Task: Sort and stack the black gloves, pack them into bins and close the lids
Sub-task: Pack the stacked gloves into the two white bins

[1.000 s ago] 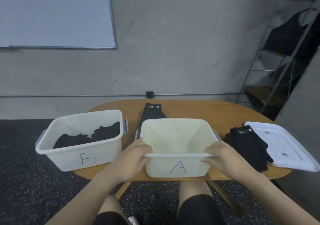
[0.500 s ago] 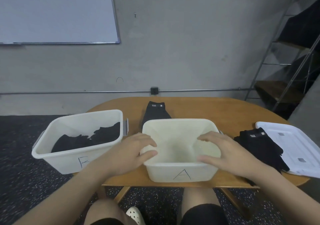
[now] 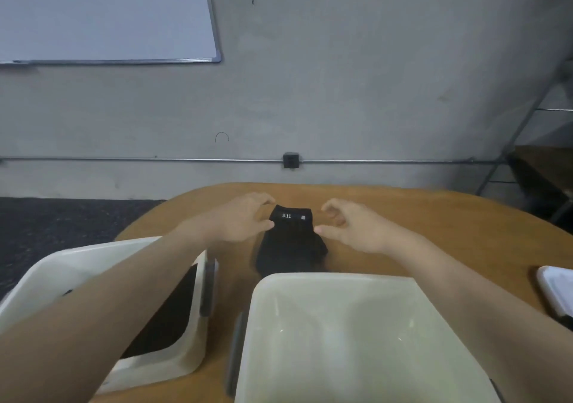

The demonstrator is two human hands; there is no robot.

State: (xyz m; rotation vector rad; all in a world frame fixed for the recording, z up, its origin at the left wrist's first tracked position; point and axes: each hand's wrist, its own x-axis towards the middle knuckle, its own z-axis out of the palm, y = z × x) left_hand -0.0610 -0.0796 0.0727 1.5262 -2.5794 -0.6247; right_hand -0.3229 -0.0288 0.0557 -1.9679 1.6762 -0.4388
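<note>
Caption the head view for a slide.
Both hands, left and right, reach the black glove stack behind an empty bin.

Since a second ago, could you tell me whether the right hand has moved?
Yes. The right hand has left the near rim of the empty bin and reached past its far rim, to beside the glove stack.

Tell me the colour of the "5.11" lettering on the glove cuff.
White, on the black gloves, clearest in the head view.
</note>
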